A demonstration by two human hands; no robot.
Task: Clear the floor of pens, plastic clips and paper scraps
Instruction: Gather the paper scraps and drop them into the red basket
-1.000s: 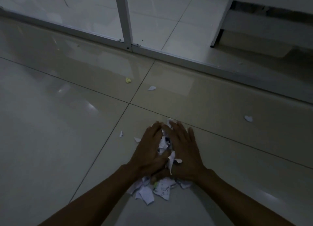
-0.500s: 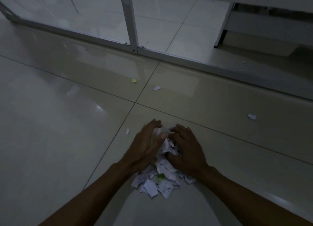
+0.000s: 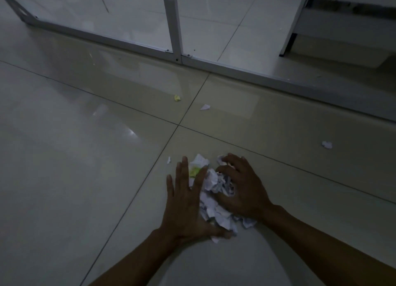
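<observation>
1. We see a crumpled heap of white torn paper scraps [image 3: 216,191], one yellow-green, on the glossy beige tiled floor [image 3: 64,178].
2. Our left hand [image 3: 188,204] lies flat, fingers spread, against the heap.
3. Our right hand [image 3: 242,189] curls over it, clutching scraps.

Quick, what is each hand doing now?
Left hand: open, flat against the paper pile.
Right hand: curled over the pile, grasping scraps.

Left hand [image 3: 188,204]: flat, fingers spread, palm down, forearm bare, reaching in from lower left. Right hand [image 3: 242,187]: fingers curled in a loose clawed grip, forearm bare, from lower right.
</observation>
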